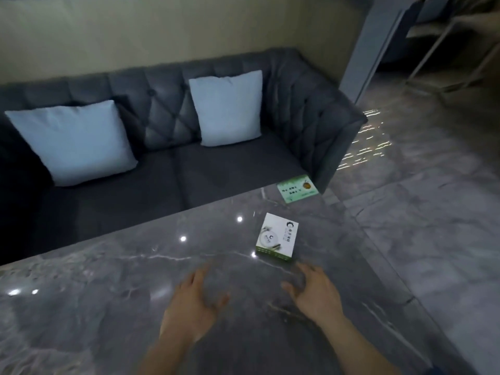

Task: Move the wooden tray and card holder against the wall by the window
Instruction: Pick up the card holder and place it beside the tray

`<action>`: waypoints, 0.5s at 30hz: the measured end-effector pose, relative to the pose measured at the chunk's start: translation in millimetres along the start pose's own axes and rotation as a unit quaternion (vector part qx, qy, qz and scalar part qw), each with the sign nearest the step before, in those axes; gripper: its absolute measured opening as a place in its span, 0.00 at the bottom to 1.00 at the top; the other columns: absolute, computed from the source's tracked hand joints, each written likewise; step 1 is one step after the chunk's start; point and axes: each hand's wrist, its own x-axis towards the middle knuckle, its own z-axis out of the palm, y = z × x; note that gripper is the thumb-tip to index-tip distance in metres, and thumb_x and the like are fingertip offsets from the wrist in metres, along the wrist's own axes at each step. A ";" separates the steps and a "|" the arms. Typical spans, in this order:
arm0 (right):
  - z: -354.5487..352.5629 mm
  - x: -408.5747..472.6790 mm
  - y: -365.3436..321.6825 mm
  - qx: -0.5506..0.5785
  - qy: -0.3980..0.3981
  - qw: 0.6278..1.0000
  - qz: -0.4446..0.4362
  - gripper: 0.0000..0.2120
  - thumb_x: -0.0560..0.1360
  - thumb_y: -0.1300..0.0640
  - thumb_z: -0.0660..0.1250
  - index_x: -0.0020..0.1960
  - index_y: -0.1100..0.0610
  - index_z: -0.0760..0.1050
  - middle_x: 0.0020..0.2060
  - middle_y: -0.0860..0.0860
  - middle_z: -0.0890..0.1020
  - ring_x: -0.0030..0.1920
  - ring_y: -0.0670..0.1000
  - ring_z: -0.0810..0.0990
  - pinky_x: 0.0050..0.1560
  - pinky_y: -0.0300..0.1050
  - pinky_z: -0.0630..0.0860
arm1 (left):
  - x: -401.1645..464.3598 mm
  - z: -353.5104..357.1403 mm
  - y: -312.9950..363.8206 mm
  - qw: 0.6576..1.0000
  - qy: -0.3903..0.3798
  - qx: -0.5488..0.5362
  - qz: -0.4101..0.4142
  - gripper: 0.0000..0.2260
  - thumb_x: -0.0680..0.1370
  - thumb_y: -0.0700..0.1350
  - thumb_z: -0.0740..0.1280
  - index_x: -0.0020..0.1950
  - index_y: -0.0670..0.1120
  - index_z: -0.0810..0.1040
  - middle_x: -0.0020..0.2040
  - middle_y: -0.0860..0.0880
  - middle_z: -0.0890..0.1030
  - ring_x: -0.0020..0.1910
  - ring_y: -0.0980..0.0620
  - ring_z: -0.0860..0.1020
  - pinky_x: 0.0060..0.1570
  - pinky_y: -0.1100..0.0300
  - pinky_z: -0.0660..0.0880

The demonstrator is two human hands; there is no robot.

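My left hand [193, 304] and my right hand [315, 293] hover side by side over the grey marble table [108, 307], fingers spread, holding nothing. Just beyond my right hand a small white and green box [276, 237] sits on the tabletop. A green printed card [297, 188] lies flat at the table's far right corner. No wooden tray is in view, and no upright card holder can be made out. The picture is blurred by motion.
A dark grey tufted sofa [173, 171] runs along the table's far edge, with two pale blue cushions [73, 142] [227, 108] on it. Glossy grey floor tiles [422, 201] lie to the right. A chair frame [449, 50] stands at the far right.
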 end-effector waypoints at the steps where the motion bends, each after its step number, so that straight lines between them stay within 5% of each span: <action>1: -3.6 10.8 5.2 0.010 0.010 1.000 0.005 0.33 0.75 0.38 0.72 0.76 0.47 0.69 0.74 0.53 0.72 0.70 0.57 0.75 0.67 0.53 0.75 | 11.4 4.7 10.5 1.000 0.000 -0.003 0.005 0.39 0.71 0.68 0.67 0.77 0.57 0.59 0.75 0.50 0.68 0.71 0.46 0.70 0.66 0.48 0.71; 9: -5.1 73.4 15.8 0.086 0.020 0.996 -0.029 0.39 0.72 0.41 0.76 0.78 0.46 0.64 0.71 0.51 0.73 0.69 0.55 0.75 0.63 0.55 0.77 | 94.0 37.2 79.8 0.998 -0.015 0.049 0.033 0.34 0.76 0.64 0.65 0.78 0.56 0.58 0.75 0.49 0.67 0.68 0.45 0.73 0.64 0.47 0.73; 15: 9.3 101.8 17.2 0.049 0.044 0.995 -0.077 0.41 0.68 0.40 0.78 0.75 0.49 0.66 0.61 0.51 0.76 0.63 0.55 0.73 0.55 0.51 0.76 | 152.4 56.2 113.1 0.981 -0.045 0.126 0.139 0.33 0.75 0.56 0.68 0.76 0.58 0.58 0.76 0.54 0.65 0.73 0.48 0.64 0.68 0.44 0.69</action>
